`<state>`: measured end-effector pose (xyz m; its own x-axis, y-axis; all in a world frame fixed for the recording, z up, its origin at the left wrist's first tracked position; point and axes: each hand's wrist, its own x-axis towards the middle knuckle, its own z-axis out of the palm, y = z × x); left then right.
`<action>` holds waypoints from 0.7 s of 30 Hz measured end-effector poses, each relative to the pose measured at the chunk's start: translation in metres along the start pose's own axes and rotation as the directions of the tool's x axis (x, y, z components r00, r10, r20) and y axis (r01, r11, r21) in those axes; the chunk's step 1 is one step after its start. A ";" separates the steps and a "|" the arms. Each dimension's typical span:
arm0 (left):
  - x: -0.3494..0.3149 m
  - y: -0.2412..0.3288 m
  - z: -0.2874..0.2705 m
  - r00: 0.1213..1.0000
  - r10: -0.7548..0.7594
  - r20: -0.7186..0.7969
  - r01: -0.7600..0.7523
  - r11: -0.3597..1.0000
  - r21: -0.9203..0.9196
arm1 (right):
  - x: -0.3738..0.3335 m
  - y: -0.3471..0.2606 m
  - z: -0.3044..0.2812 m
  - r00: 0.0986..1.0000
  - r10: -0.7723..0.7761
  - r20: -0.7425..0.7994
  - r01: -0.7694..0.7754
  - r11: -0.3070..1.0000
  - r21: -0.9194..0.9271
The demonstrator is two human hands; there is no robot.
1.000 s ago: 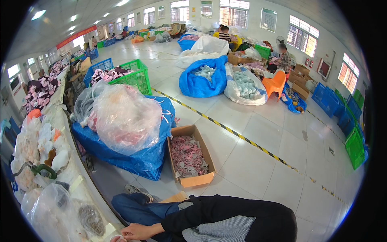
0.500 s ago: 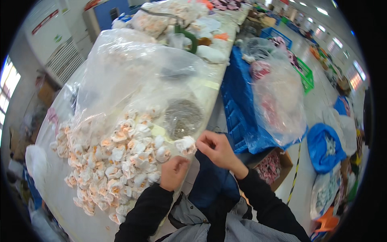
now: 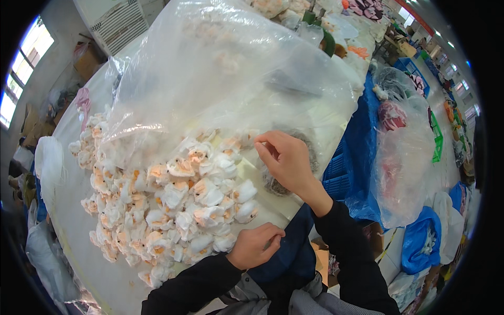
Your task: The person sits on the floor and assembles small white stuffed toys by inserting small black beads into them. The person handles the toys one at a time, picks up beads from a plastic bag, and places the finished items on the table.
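The right hand point(image 3: 283, 160) is hovering over a wrapped grey bundle point(image 3: 277, 185), its thumb and fingers drawn narrow; I cannot tell whether it is gripping anything. The left hand point(image 3: 257, 245) is curling loosely near the table point(image 3: 273, 212) edge, its grip hidden from me. White-and-peach soft pieces point(image 3: 178, 205) are lying heaped beside it, below a clear plastic bag point(image 3: 226, 73).

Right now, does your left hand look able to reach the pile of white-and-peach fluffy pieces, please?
Probably yes: the left hand is beside the fluffy pieces, with nothing visible between them; the clear plastic lies toward the far side.
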<state>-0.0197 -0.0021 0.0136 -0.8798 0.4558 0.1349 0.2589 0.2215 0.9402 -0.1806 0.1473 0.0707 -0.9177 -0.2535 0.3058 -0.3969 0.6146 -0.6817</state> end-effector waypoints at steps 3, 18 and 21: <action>-0.001 0.000 -0.002 1.000 0.013 -0.001 -0.013 1.000 0.023 | 0.005 0.016 0.024 0.971 -0.231 -0.055 0.199 0.918 -0.342; 0.000 0.003 -0.003 0.992 -0.113 -0.061 0.101 0.980 -0.173 | -0.078 0.002 -0.042 0.969 0.200 0.143 -0.246 0.781 0.574; 0.010 0.014 -0.007 0.953 -0.300 -0.042 0.221 0.784 -0.580 | -0.127 0.011 -0.036 0.937 0.265 0.229 -0.342 0.554 0.759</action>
<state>-0.0275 -0.0001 0.0299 -0.9331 0.3313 -0.1400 -0.2224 -0.2255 0.9485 -0.0676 0.2128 0.0485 -0.9681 -0.2461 -0.0464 0.0828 -0.1398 -0.9867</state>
